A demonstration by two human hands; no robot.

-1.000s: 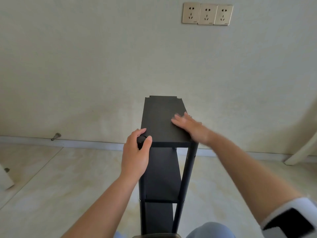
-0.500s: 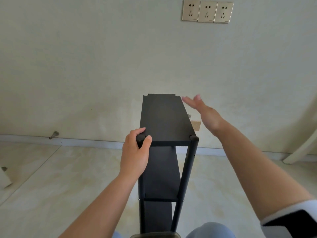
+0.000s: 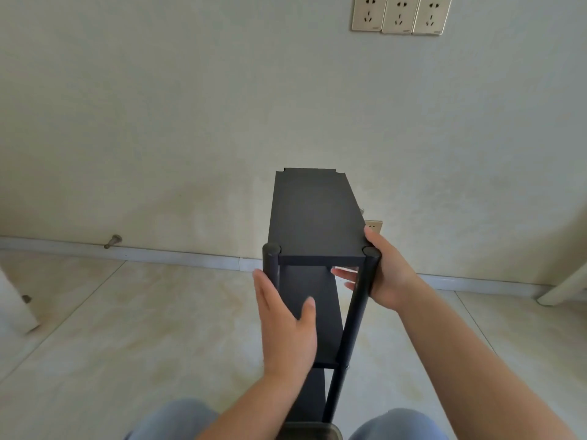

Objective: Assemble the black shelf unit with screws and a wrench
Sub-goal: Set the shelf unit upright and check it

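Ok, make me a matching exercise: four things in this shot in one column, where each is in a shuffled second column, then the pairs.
Things:
1. left hand
2. right hand
3. sockets
4. doorstop

Places:
A. on the skirting, far left
B. gripping the shelf's near right post
C. high on the wall
D. open beside the near left post

Pairs: 1-D, 2-B, 3-C, 4-A

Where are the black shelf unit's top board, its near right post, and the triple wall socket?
top board [image 3: 313, 214], head view, middle of its flat top face
near right post [image 3: 355, 312], head view, bare shaft below the right hand
triple wall socket [image 3: 401, 14], head view, the middle plate
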